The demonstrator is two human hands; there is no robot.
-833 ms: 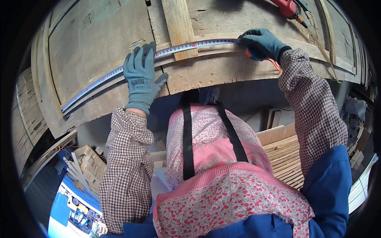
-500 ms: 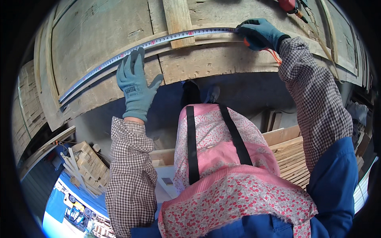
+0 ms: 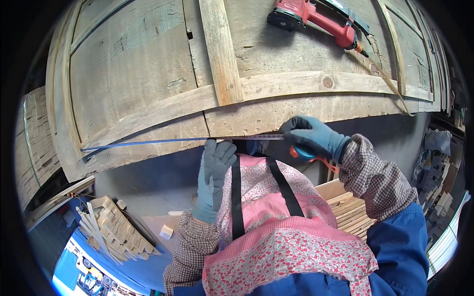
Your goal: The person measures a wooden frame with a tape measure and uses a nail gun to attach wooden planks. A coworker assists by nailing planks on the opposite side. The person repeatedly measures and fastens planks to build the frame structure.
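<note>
My right hand (image 3: 316,138), in a blue-grey work glove, is closed round a tape measure (image 3: 305,154) with an orange and blue case. Its extended blade (image 3: 163,142) runs left from that hand to the far-left end of a wooden strip, in front of the workbench edge. My left hand (image 3: 216,170), in a matching glove, is up near the middle of the blade with its fingers stretched out. Its fingertips lie just below the blade; whether they touch it I cannot tell. The strip (image 3: 276,85) lies along the near part of a wooden panel (image 3: 133,64).
A red nail gun (image 3: 326,22) lies on the panel at the back right, its hose (image 3: 387,81) trailing toward the near edge. A crosspiece (image 3: 220,54) stands across the strip. Stacked wood pieces (image 3: 121,227) lie low left, and slats (image 3: 350,212) lie behind me at right.
The tape blade has come off the wooden strip toward me, its far end staying at the left. Both hands have moved nearer, the left also rightward. More of the nail gun shows.
</note>
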